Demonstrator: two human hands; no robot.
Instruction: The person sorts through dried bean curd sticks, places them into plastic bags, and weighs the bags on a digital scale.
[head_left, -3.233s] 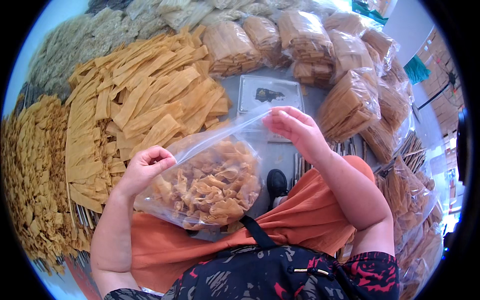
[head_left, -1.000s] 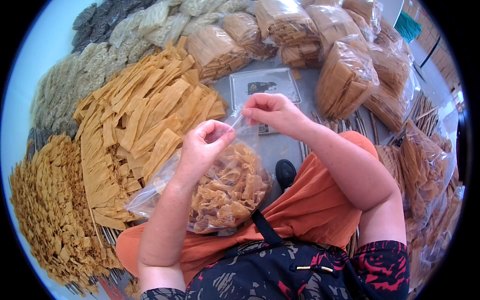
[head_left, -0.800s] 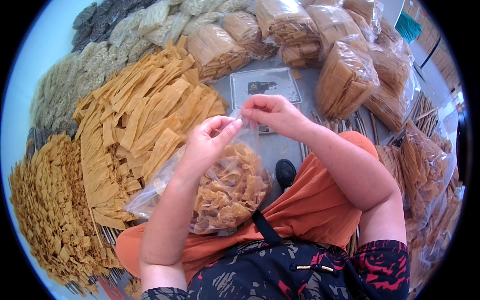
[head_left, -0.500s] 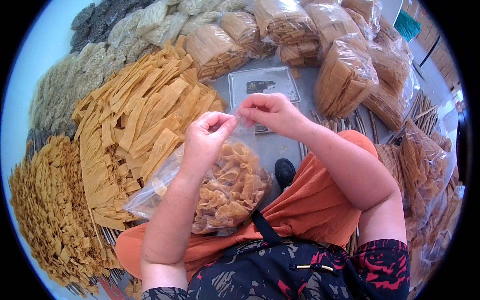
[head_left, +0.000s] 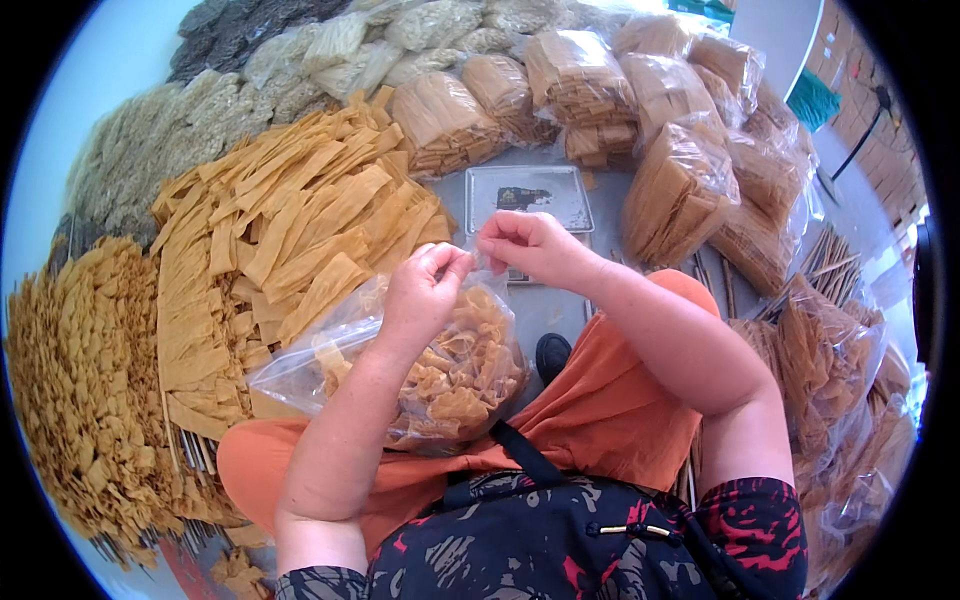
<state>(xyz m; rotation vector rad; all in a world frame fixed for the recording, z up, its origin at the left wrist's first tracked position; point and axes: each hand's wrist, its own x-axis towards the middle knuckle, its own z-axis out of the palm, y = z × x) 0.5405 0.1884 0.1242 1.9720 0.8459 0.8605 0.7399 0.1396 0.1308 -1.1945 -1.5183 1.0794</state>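
Note:
A clear plastic bag [head_left: 465, 395], filled with curled tan strips, rests against my lap. My left hand [head_left: 428, 288] is closed in a pinch on the bag's upper edge. Close beside it, my right hand [head_left: 535, 246] pinches the same edge, thumb and forefinger together. The plastic between the fingertips is thin and hard to make out. One loose corner of the bag spreads out to the left under my left forearm. Just beyond my hands a scale with a square metal tray [head_left: 570, 195] stands on the floor.
Flat yellow-tan strips lie in a large pile [head_left: 290, 240] at left, with crinkled pieces [head_left: 85, 400] heaped further left. Bagged bundles [head_left: 680, 190] stand at the far right. Pale bundles [head_left: 150, 150] are stacked at the back left. Thin sticks [head_left: 828, 262] lie at right.
The whole view has shifted, so the scale and the far stacks sit lower in the picture. My hands keep their pinch on the bag, the fingertips close together.

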